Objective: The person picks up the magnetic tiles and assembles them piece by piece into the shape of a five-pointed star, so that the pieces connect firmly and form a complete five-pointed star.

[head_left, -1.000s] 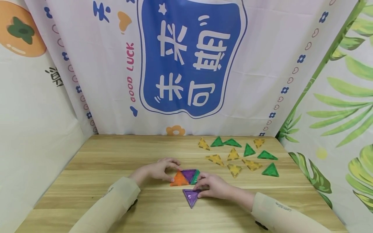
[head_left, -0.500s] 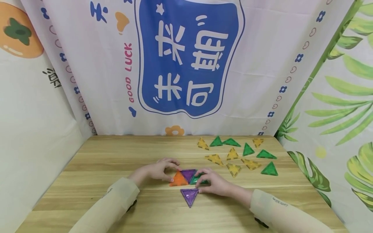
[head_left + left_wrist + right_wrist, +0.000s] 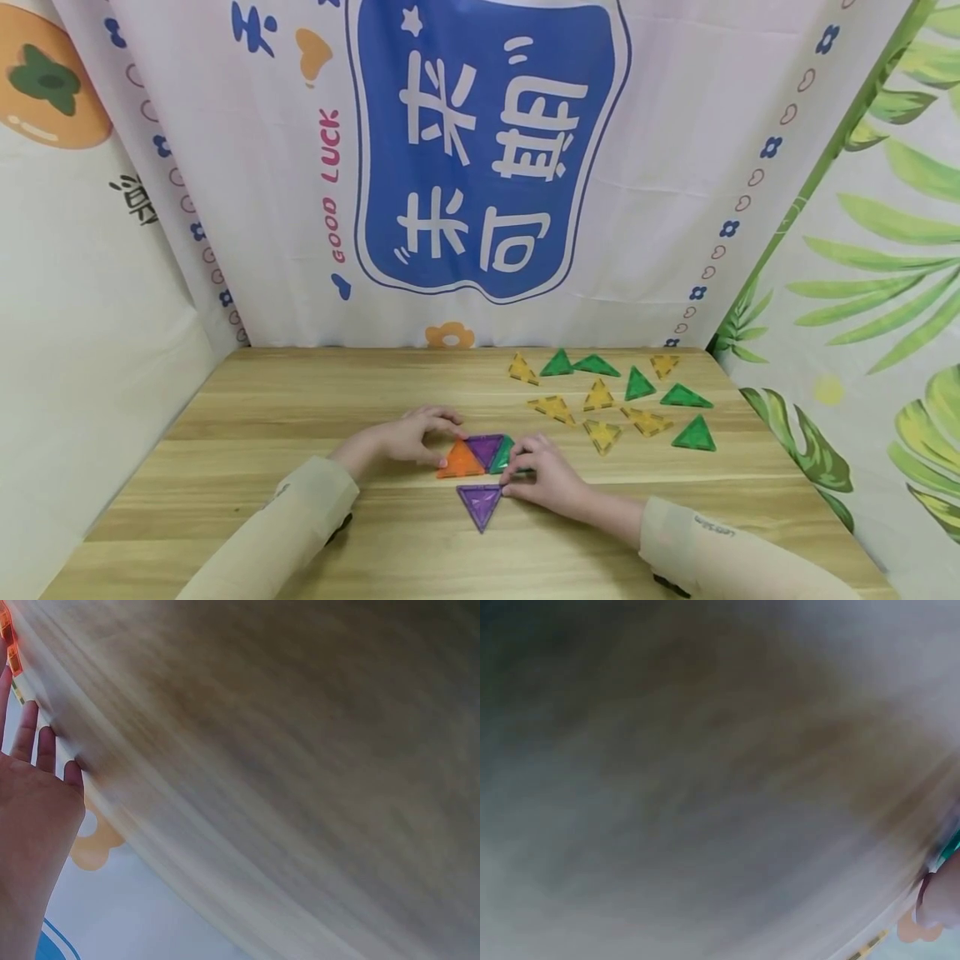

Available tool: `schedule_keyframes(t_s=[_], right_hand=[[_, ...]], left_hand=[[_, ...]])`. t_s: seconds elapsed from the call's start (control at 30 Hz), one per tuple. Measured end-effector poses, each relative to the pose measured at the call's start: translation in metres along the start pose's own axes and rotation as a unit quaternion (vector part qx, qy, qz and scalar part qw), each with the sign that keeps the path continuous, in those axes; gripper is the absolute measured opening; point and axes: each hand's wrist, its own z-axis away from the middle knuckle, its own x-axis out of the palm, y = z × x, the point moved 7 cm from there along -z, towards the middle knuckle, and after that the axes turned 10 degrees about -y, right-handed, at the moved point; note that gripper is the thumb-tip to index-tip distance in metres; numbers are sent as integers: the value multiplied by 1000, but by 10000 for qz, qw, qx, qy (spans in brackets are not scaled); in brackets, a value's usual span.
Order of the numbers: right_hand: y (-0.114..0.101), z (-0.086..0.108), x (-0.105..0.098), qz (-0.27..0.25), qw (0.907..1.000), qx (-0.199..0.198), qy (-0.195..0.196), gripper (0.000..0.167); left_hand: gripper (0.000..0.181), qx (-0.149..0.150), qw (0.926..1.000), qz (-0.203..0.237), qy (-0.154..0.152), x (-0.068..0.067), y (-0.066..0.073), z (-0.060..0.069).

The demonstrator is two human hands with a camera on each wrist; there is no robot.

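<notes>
In the head view, an orange triangular magnetic tile (image 3: 460, 462), a purple triangular tile (image 3: 485, 450) and a partly hidden dark green tile (image 3: 502, 457) lie side by side in a row. My left hand (image 3: 411, 436) touches the orange tile's left side with thumb and index fingertip; in the left wrist view the other fingers extend fairly straight. Just below the row lies a second purple triangular tile (image 3: 480, 505), one corner pointing toward me. My right hand (image 3: 546, 475) pinches its right corner between thumb and index finger, and its fingers cover part of the dark green tile.
Several yellow triangular tiles (image 3: 602, 437) and several green triangular tiles (image 3: 693, 435) are scattered over the back right of the wooden table (image 3: 300, 400). A printed cloth (image 3: 675, 125) hangs behind the table's back edge.
The lower purple tile has slid a little to the left, with my right hand moving along at its corner. My left hand stays against the orange tile.
</notes>
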Motion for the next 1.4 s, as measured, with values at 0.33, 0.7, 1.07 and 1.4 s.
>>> schedule_keyframes(t_s=[0.33,0.7,1.07,1.4], right_hand=[[-9,-8,5,94,9985,494,208,10],[-13,-16,8,39,9960,885,113,13],[-11,-20,9,1,9948,998,188,15],[-11,-24,7,87,9952,970,101,19]], left_hand=[[47,-30,10000,-30,-12,0,-3,1],[47,-85,10000,15,47,2,-6,0],[45,-63,10000,-22,32,1,-4,-1],[45,-78,10000,27,38,0,-2,0]])
